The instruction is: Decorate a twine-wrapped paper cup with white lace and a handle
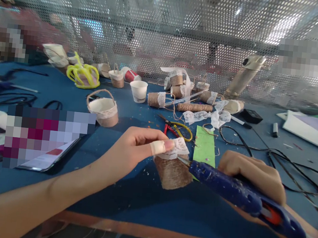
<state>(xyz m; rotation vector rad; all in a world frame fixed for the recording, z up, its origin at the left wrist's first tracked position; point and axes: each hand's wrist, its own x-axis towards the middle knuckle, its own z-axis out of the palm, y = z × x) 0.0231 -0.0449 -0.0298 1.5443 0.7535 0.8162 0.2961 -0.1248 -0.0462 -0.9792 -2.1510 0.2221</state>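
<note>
My left hand (147, 144) pinches the rim of a twine-wrapped cup (173, 173), with the thumb pressing on white lace (181, 147) along its top. A strip of white tape is wound round that thumb. The cup is tilted above the blue table. Closed round a blue glue gun (225, 186), my right hand (252, 174) brings the metal nozzle up to the lace edge on the cup's side. The fingers behind the gun are partly hidden. Just beyond the cup lie scissors (182, 131) with red and yellow handles and a green paper strip (205, 144).
Several twine-wrapped cups, a plain white cup (138, 91), a twine spool (194, 107) and loose lace (196, 117) stand or lie toward the back. A small basket (105, 113) and a phone-like device (49, 156) are at left. Black cables (274, 154) loop at right. A perforated metal screen (157, 24) rises behind.
</note>
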